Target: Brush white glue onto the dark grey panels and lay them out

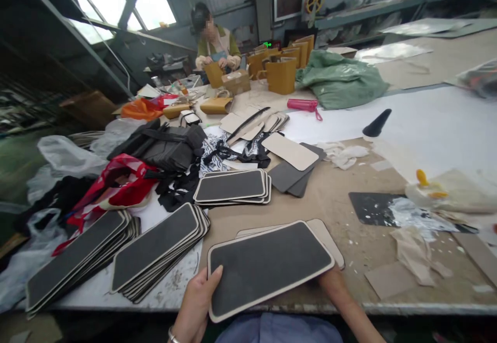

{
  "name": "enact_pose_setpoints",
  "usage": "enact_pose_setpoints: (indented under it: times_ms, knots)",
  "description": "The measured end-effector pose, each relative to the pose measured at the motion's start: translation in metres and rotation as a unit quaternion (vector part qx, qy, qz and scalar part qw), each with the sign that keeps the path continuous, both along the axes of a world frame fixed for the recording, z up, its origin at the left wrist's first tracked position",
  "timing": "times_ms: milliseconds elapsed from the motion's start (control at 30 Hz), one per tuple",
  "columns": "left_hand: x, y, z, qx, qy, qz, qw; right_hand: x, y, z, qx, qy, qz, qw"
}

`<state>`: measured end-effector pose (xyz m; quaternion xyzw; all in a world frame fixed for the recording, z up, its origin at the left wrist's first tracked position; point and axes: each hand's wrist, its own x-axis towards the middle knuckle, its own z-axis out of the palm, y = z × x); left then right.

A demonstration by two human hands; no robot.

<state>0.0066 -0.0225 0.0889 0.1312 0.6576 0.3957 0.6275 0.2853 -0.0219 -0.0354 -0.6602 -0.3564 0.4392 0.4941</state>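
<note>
A rectangular dark grey panel [267,268] with rounded corners and a cream border is held tilted at the table's front edge. My left hand [202,296] grips its left end, thumb on the upper face and fingers underneath. At the right end, my right hand [331,281] supports the panel from below; its fingers are hidden. A cream-coloured board [326,237] lies just behind the panel, partly covered by it. To the left are a fanned stack of similar panels [159,247] and another such stack [77,260].
Behind lie a smaller panel stack [231,185] and loose boards [291,151]. Bags and red cloth [124,177] crowd the left. On the right are a glue-smeared dark board [373,208] and a black cone [376,124]. Across the table a person [217,47] handles a tan bag.
</note>
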Motion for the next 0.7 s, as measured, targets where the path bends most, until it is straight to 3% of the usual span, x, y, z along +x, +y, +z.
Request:
enact_pose_setpoints:
  times_ms: [100, 233, 300, 467, 567, 700]
  knots:
    - [-0.007, 0.003, -0.008, 0.018, -0.020, -0.004, 1.000, 0.007, 0.004, 0.015, -0.066, 0.162, 0.002, 0.985]
    - [-0.013, 0.010, -0.016, 0.052, -0.033, -0.033, 0.998, 0.013, 0.008, 0.031, -0.178, 0.384, 0.060, 0.904]
    - [-0.018, 0.016, -0.019, 0.069, -0.035, -0.050, 0.996, 0.010, 0.010, 0.033, -0.217, 0.376, 0.081, 0.897]
    - [-0.043, 0.049, -0.024, 0.119, -0.032, -0.076, 0.989, -0.012, 0.039, 0.031, -0.236, 0.273, 0.116, 0.926]
    - [-0.063, 0.090, -0.023, 0.135, -0.013, -0.066, 0.989, -0.031, 0.081, 0.043, -0.202, 0.230, 0.157, 0.939]
    - [-0.094, 0.162, -0.023, 0.157, 0.063, -0.052, 0.984, -0.065, 0.151, 0.066, -0.132, 0.149, 0.175, 0.964]
